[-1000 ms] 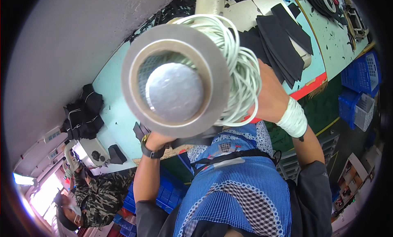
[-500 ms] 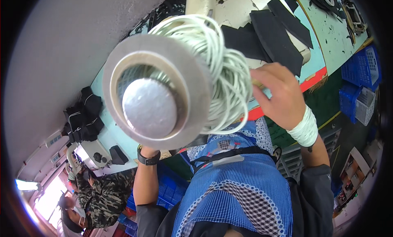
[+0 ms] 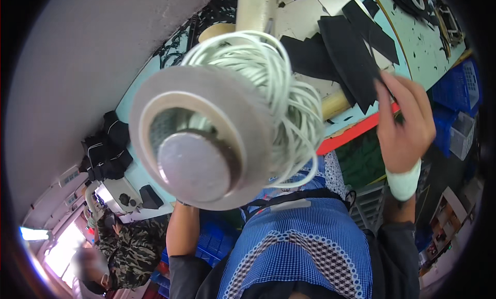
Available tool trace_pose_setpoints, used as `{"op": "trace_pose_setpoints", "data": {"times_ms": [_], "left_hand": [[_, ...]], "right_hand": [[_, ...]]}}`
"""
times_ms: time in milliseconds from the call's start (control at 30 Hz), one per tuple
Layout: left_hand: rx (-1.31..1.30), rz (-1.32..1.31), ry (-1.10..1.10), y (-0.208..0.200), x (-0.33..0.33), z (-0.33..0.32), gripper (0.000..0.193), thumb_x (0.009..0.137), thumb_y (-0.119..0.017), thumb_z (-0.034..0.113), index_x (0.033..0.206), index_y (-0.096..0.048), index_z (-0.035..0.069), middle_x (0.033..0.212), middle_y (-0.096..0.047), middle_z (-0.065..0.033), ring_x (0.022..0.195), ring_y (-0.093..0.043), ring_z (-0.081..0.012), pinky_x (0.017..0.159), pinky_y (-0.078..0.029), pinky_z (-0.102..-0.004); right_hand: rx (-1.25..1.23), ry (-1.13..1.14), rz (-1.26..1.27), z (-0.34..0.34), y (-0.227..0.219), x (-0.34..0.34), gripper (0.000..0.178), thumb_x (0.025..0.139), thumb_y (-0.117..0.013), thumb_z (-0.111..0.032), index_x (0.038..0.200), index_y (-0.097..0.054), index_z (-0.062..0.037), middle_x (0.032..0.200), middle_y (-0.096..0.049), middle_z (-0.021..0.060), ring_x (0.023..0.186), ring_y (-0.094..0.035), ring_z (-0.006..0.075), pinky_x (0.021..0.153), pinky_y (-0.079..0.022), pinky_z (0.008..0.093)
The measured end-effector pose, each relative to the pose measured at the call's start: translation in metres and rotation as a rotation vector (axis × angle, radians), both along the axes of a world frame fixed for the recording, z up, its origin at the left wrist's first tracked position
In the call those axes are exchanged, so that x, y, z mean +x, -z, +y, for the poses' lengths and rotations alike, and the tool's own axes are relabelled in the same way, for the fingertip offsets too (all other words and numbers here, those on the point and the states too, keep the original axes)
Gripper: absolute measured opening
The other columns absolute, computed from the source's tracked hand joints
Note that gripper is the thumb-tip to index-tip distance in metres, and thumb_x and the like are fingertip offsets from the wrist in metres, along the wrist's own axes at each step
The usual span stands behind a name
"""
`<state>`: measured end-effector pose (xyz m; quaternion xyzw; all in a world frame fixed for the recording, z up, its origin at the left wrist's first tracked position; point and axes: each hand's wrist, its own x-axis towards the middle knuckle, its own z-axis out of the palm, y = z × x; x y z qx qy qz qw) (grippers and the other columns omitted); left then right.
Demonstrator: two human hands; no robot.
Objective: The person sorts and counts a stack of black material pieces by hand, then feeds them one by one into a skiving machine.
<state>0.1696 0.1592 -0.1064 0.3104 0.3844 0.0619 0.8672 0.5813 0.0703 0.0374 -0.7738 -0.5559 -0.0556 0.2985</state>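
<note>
The right hand (image 3: 405, 123) is held at the near right end of a spread of black pieces (image 3: 346, 53), with its palm side turned partly away from view. Its thumb and forefinger are brought close together at the tips, just beside the pieces; whether anything is gripped between them cannot be told, as the fingertips are blurred. The right wrist is wrapped in a white band (image 3: 405, 181).

The left hand is hidden behind a large grey ring (image 3: 253, 139), so the state of its fingers cannot be told; only the left forearm (image 3: 182, 232) is seen below.

The black pieces are laid overlapping one another on a pale surface, by a cream post (image 3: 256, 12). Much of the view is covered by the grey ring, inside whose opening a silver disc (image 3: 194, 164) is seen. Loops of white cord (image 3: 297, 113) are bunched behind and to the right of the ring.

The light-blue table (image 3: 137, 92) is edged in red at the front. A blue checked apron (image 3: 305, 237) is worn. Blue baskets (image 3: 460, 92) are placed at the right, and a co-worker in camouflage clothing (image 3: 137, 252) is seen at the lower left.
</note>
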Motion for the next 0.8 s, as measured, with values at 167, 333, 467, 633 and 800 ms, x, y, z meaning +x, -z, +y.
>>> {"op": "trace_pose_setpoints", "data": {"times_ms": [167, 333, 467, 633, 800], "left_hand": [[0.523, 0.229, 0.421, -0.025, 0.052, 0.007, 0.054, 0.098, -0.049, 0.021, 0.146, -0.037, 0.001, 0.148, -0.04, -0.0161, 0.14, -0.035, -0.0272, 0.117, -0.023, -0.0394], [0.68, 0.089, 0.293, -0.01, 0.062, 0.011, 0.049, 0.1, -0.04, 0.027, 0.145, -0.038, 0.007, 0.149, -0.039, -0.0135, 0.138, -0.037, -0.0264, 0.116, -0.029, -0.0415], [-0.582, -0.188, -0.482, -0.012, 0.076, 0.015, 0.052, 0.101, -0.04, 0.03, 0.145, -0.035, 0.004, 0.146, -0.041, -0.0155, 0.133, -0.043, -0.027, 0.113, -0.036, -0.0404], [-0.561, -0.184, -0.58, 0.005, 0.014, -0.004, 0.057, 0.097, -0.049, 0.031, 0.144, -0.034, 0.001, 0.142, -0.041, -0.0164, 0.128, -0.043, -0.0249, 0.111, -0.04, -0.0379], [0.357, 0.152, 0.137, 0.001, 0.036, -0.003, 0.051, 0.097, -0.052, 0.031, 0.14, -0.044, 0.005, 0.144, -0.043, -0.0138, 0.131, -0.043, -0.0234, 0.115, -0.033, -0.0404]], "right_hand": [[-0.186, -0.382, 0.264, 0.009, 0.042, -0.012, 0.027, 0.073, -0.073, -0.005, 0.099, -0.066, 0.0006, 0.091, -0.065, 0.0138, 0.083, -0.062, 0.0327, 0.074, -0.05, 0.0399], [-0.222, -0.549, 0.282, 0.026, 0.053, -0.031, 0.043, 0.072, -0.074, -0.011, 0.111, -0.06, 0.0016, 0.092, -0.063, 0.0134, 0.091, -0.058, 0.033, 0.082, -0.046, 0.0405], [-0.327, -0.563, 0.281, 0.02, 0.052, -0.024, 0.041, 0.073, -0.074, -0.012, 0.11, -0.062, 0.001, 0.089, -0.062, 0.0134, 0.086, -0.058, 0.032, 0.079, -0.046, 0.0415], [-0.045, -0.11, 0.073, -0.002, -0.008, -0.009, 0.016, 0.077, -0.072, -0.003, 0.092, -0.069, -0.0014, 0.089, -0.066, 0.0139, 0.074, -0.064, 0.03, 0.066, -0.052, 0.0361], [-0.159, -0.358, 0.161, 0.016, 0.031, -0.016, 0.019, 0.076, -0.073, -0.006, 0.093, -0.067, -0.0007, 0.086, -0.064, 0.0127, 0.079, -0.063, 0.0323, 0.07, -0.051, 0.0396]]}}
